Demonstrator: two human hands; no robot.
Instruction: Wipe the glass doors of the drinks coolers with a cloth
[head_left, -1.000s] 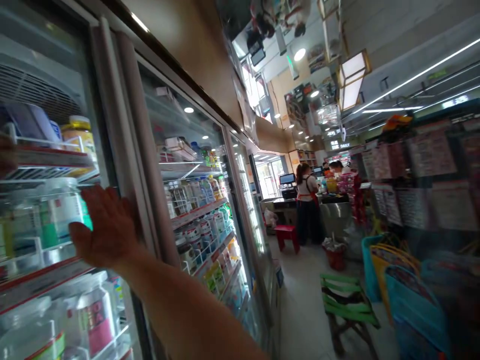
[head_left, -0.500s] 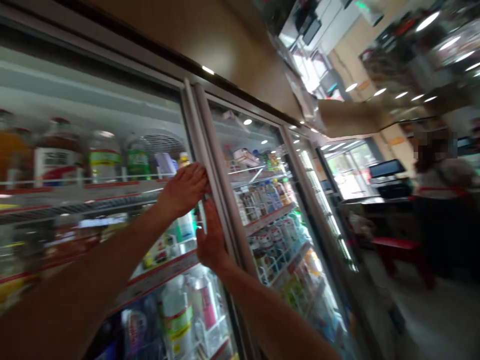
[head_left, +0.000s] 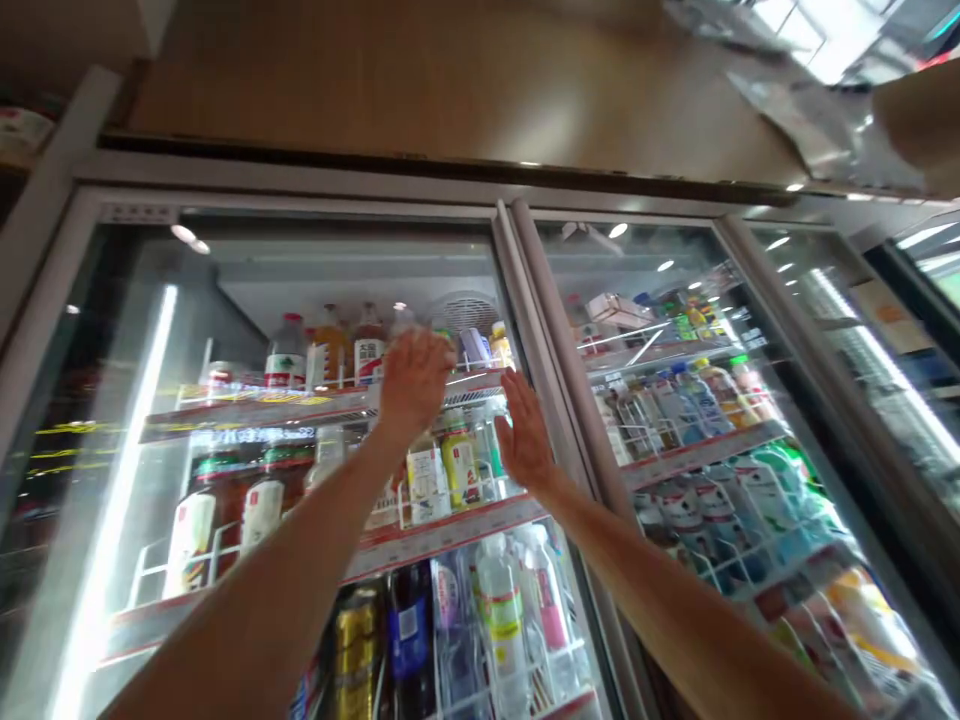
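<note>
head view: a tall, grey-framed, clear glass cooler door (head_left: pixel 300 208) stood in front of the wearer, apparently shut, bottles racked behind it. the top white wire shelf (head_left: pixel 244 415) held an amber bottle (head_left: pixel 328 352) among others. the middle red-edged shelf (head_left: pixel 450 532) held dark bottles with white labels (head_left: pixel 196 520) and a yellow-green labelled bottle (head_left: pixel 460 465). lower down: a gold cylindrical container (head_left: pixel 355 650), a dark bottle with a blue label (head_left: pixel 409 630) and a clear bottle with a pink label (head_left: pixel 551 610). the next compartment on the right had a white box (head_left: pixel 616 310) up top.

left hand (head_left: pixel 414 380) was raised in front of the glass, blurred; couldn't tell its grip or contact. right hand (head_left: pixel 523 430) was spread flat, thumb apart, holding nothing, near the door's right edge.

vs half a second earlier: view had swung left, the hands had parted, left hand had shifted away from the frame edge, and the red stool and counter had left view.
</note>
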